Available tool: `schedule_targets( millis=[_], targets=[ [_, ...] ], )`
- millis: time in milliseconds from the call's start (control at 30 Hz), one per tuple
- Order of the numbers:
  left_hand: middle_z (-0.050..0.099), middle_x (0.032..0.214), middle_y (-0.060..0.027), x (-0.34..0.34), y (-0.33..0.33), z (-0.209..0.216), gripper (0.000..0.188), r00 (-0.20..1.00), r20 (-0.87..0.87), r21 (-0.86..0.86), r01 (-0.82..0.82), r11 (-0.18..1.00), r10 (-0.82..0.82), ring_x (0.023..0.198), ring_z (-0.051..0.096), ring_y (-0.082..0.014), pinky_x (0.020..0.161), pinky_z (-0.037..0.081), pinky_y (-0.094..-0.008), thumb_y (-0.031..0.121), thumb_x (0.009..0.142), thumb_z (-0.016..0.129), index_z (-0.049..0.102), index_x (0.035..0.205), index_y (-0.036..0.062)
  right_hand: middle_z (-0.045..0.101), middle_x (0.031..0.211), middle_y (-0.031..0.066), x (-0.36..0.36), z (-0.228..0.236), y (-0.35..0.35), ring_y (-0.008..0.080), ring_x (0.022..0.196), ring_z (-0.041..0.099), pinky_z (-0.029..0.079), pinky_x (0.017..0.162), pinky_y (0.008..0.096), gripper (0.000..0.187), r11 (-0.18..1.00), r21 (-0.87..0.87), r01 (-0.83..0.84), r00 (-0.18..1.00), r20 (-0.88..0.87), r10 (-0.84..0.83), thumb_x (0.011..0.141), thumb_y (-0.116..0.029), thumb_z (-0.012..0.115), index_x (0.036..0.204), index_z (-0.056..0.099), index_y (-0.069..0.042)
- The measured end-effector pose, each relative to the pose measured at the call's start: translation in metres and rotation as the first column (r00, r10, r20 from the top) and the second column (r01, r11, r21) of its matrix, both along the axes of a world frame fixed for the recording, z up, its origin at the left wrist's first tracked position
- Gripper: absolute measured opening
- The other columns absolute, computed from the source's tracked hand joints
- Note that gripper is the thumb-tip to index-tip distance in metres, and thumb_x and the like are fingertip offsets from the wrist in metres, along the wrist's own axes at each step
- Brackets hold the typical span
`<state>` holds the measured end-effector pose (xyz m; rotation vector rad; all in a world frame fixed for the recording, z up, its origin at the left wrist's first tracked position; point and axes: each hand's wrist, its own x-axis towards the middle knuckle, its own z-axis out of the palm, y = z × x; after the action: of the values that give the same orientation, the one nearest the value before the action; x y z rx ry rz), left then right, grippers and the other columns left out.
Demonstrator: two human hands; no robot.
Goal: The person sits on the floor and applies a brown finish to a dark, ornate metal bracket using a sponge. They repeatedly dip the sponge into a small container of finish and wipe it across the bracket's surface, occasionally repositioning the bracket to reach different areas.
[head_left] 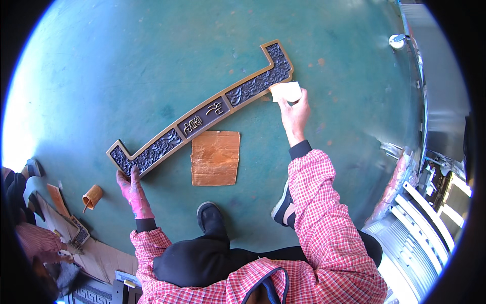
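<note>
A long, bent ornamental metal panel (203,115) lies aslant on the green floor. It has a gold-brown border, dark floral relief at both ends and raised gold characters in the middle. My left hand (133,195), in a pink glove, grips its lower-left end at the edge. Between the thumb and fingers of my bare right hand (295,116) is a cream-white rectangular pad (286,91), held against the panel's lower edge near its upper-right end. What the pad is made of I cannot make out.
A creased copper-brown square sheet (215,158) lies just below the panel. An orange-brown cup with a stick (92,196) stands at left. Another person's sleeve (38,242) shows at lower left. White curved metal bars (422,230) are stacked at right, and a caster wheel (397,42) stands above.
</note>
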<state>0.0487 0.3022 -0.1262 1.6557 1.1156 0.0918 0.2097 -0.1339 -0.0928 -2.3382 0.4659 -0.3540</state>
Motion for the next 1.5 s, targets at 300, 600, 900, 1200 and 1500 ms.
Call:
schedule_targets(
  millis=[300, 600, 900, 1200, 1500],
  targets=[
    [0.04, 0.146, -0.0151, 0.006, -0.013, 0.007, 0.079, 1.0, -0.015, 0.009, 0.014, 1.0, -0.014, 0.131, 0.041, -0.0218, 0.108, 0.031, -0.0298, 0.024, 0.088, 0.073, 0.029, 0.146, -0.0065, 0.068, 0.091, 0.0157, -0.036, -0.005, 0.082, 0.0316, 0.086, 0.068, 0.052, 0.078, 0.04, 0.045, 0.959, 0.102, -0.265, 0.944, -0.176, 0.279, 0.069, -0.015, 0.079, 0.104, 0.053, -0.006],
    [0.046, 0.139, -0.0131, 0.006, -0.014, 0.009, 0.076, 0.996, -0.004, -0.028, 0.088, 0.996, -0.088, 0.12, 0.048, -0.0199, 0.104, 0.036, -0.0296, 0.025, 0.088, 0.073, 0.033, 0.144, -0.0055, 0.07, 0.092, 0.0144, -0.008, -0.004, 0.043, 0.0276, 0.086, 0.069, 0.053, 0.074, 0.0366, 0.041, 0.999, 0.037, 0.024, 0.999, -0.048, -0.022, 0.072, -0.009, 0.079, 0.103, 0.053, -0.001],
    [0.052, 0.12, -0.0061, -0.024, -0.015, -0.013, 0.065, 0.985, 0.172, -0.136, 0.036, 0.99, -0.012, 0.101, 0.053, -0.0135, 0.093, 0.044, -0.027, 0.006, 0.084, 0.073, 0.038, 0.139, -0.0013, 0.068, 0.09, 0.0145, -0.071, 0.007, 0.112, 0.0296, 0.084, 0.068, 0.053, 0.074, 0.0372, 0.042, 0.94, 0.228, -0.252, 0.954, -0.105, 0.281, 0.07, -0.011, 0.08, 0.103, 0.055, -0.006],
    [0.063, 0.116, -0.0097, -0.046, -0.07, 0.003, 0.056, 0.544, 0.068, 0.55, 0.679, 0.486, -0.836, 0.104, 0.06, -0.0294, 0.093, 0.047, -0.0409, 0.009, 0.067, 0.08, 0.058, 0.118, 0.0061, 0.065, 0.1, 0.0096, -0.148, 0.007, 0.123, 0.0308, 0.093, 0.062, 0.051, 0.08, 0.0396, 0.037, 0.861, -0.001, -0.508, 0.845, -0.193, 0.499, 0.07, -0.004, 0.076, 0.101, 0.057, -0.007],
    [0.063, 0.122, -0.0066, -0.031, -0.088, -0.003, 0.075, 0.433, -0.023, 0.486, 0.792, 0.369, -0.901, 0.118, 0.054, -0.0319, 0.1, 0.043, -0.0444, 0.015, 0.062, 0.078, 0.052, 0.132, 0.0061, 0.061, 0.096, 0.0099, -0.156, 0.005, 0.119, 0.0307, 0.092, 0.058, 0.048, 0.08, 0.0405, 0.041, 0.756, -0.198, -0.624, 0.77, -0.319, 0.553, 0.067, -0.01, 0.078, 0.101, 0.056, -0.007]
  ],
)
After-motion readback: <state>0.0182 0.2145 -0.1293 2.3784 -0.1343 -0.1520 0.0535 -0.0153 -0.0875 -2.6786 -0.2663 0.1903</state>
